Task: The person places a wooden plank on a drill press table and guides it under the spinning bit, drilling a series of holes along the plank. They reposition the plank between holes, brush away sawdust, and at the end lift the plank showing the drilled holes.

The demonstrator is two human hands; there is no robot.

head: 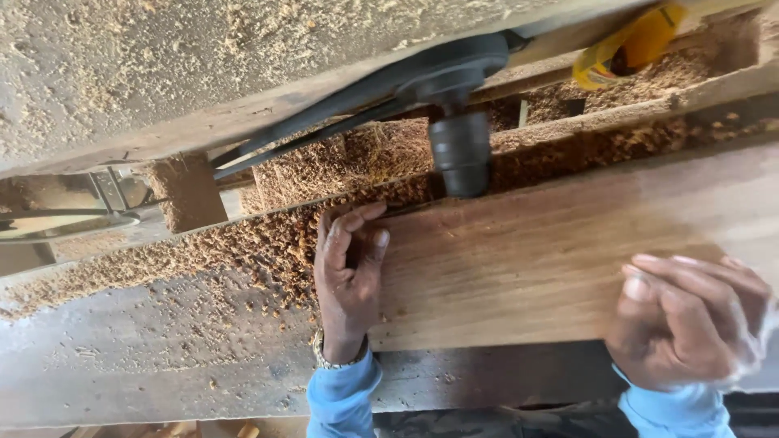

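the wooden board point(568, 259) lies flat across the middle of the scene, running from the centre out past the right edge, its far long edge pushed up against the dark chuck point(461, 154) of a belt-driven horizontal boring spindle. the chuck's tip meets the board's far edge near its left end; whether a bit is already inside the wood cannot be told, since the contact is hidden.

the left hand point(349, 272) lies on the board's left end, palm down, fingers spread and curled over the end and far corner just beside the chuck, pressing rather than pinching. a metal watch band point(334, 357) sits on the wrist above a light blue sleeve point(341, 401). the right hand point(690, 320) rests on the board's near edge at the right, fingers folded together and bent over the edge, slightly blurred, so how firmly it clamps cannot be told.

judging from this, the work goes well if the board stays flat on the bench point(146, 365) and square to the spindle, fed with even pressure from both hands, and the left fingers keep clear of the turning chuck, which is very near them.

reddish sawdust point(243, 243) is heaped along the far side of the board and to the left. a black drive belt point(324, 122) runs from the spindle toward the far left. a yellow object point(629, 49) lies in the far right, and a dusty pale surface point(162, 65) fills the far left.
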